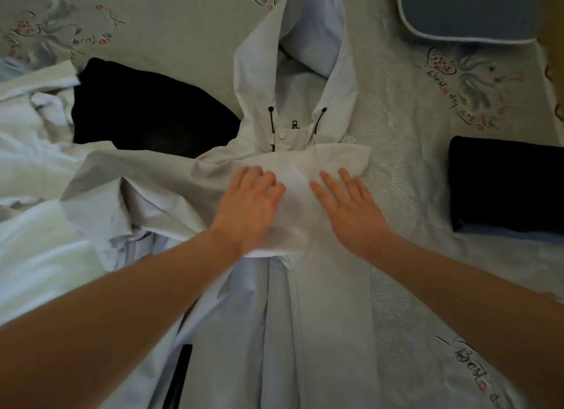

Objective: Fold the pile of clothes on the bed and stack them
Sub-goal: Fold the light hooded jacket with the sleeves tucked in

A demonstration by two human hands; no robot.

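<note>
A white hooded jacket lies lengthwise on the bed, hood pointing away from me, with black drawcords at the collar. One white sleeve is folded across its chest. My left hand lies flat on that sleeve with fingers straight. My right hand presses flat just to its right, fingers spread. A folded dark garment sits at the right of the bed. A black garment lies unfolded at the left, next to a heap of white clothes.
The bed is covered by a pale sheet printed with swans and script. A blue pillow with white piping lies at the far right corner.
</note>
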